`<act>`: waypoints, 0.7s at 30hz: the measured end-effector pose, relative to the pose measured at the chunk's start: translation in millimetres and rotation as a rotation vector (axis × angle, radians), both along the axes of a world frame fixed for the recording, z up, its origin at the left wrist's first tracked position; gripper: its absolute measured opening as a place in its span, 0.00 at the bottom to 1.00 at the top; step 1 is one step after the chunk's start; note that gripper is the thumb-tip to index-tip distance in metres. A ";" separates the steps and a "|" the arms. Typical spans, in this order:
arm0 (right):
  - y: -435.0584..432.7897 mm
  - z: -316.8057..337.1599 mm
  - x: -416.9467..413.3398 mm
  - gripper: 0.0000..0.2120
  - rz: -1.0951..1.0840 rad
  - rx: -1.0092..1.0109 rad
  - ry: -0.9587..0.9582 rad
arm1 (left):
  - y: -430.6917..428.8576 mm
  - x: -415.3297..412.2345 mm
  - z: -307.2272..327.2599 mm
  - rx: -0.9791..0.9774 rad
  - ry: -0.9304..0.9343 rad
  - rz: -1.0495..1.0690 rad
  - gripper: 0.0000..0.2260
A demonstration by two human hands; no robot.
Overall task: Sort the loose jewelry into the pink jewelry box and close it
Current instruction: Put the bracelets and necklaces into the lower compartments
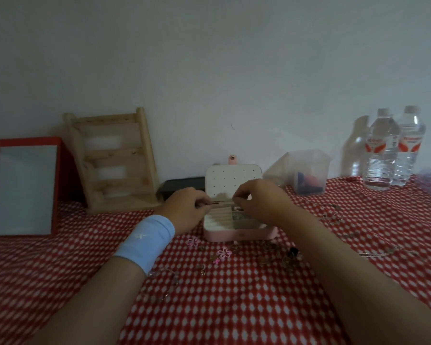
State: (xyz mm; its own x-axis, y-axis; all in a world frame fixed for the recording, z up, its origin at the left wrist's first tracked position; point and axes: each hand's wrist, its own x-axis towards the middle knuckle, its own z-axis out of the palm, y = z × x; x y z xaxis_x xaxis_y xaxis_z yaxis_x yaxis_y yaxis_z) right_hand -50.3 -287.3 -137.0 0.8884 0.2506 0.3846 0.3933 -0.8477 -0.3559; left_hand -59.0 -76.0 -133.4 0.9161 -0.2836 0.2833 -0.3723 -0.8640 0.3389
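Observation:
The pink jewelry box stands open on the red patterned cloth, its white dotted lid upright. My left hand rests at the box's left rim, fingers curled; whether they pinch anything is unclear. My right hand hovers over the box's back compartments with fingertips pinched together on something too small to make out. Loose jewelry lies in front of the box: two pink flower pieces, small gold pieces and a black piece. More chains lie to the right.
A wooden ladder-shaped stand and a red-framed white board lean on the wall at left. A black box sits behind my left hand. A clear plastic container and two water bottles stand at right.

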 end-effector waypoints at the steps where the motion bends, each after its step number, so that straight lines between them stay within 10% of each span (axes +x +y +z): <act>1: 8.9 2.6 -4.2 0.08 0.044 0.031 0.021 | 10.6 -6.6 2.1 0.011 0.040 0.002 0.09; 21: 173.4 -12.6 -38.4 0.14 0.609 -0.272 0.339 | 147.6 -54.8 0.1 0.163 0.500 0.194 0.06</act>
State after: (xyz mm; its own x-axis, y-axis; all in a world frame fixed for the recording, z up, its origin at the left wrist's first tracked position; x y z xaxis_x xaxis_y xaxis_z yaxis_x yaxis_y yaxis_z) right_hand -88.8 -113.9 -149.6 0.6207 0.7834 -0.0316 0.7274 -0.5904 -0.3498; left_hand -113.8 71.6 -133.2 0.9674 -0.0997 -0.2328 -0.0289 -0.9566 0.2898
